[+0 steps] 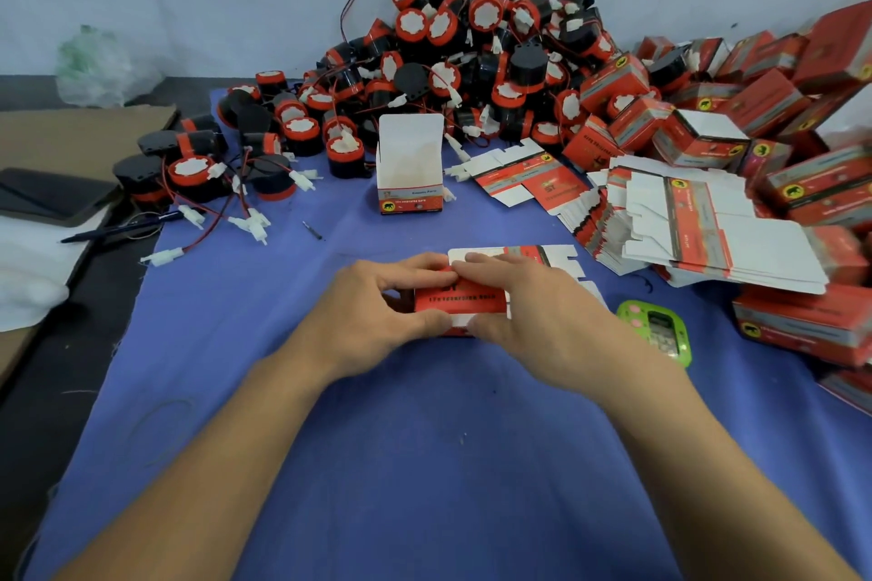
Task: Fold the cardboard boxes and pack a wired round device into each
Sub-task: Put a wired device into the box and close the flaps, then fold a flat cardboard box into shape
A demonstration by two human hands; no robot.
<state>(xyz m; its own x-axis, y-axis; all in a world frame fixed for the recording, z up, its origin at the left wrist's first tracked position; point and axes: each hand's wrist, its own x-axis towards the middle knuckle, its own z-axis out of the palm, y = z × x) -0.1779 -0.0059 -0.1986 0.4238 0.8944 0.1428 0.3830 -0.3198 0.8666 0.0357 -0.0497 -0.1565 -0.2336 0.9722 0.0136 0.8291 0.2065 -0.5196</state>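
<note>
Close in on blue cloth (pixel 377 462), pinching a flat red box (pixel 460 300) between left hand (pixel 377 311) and right hand (pixel 533 307), fingers curled over its edges, perhaps partly folded. Beyond, upright and open-topped, a folded box (pixel 410 165). Farthest back, heaped, wired round devices (pixel 472 47).

Left hand (pixel 377 311) and right hand (pixel 524 302) cover both ends of the flat box (pixel 460 303), its print too blurred to read. Far right, folded boxes (pixel 816 179) run off the edge. Far left, a plastic bag (pixel 94 66) is a smear.
</note>
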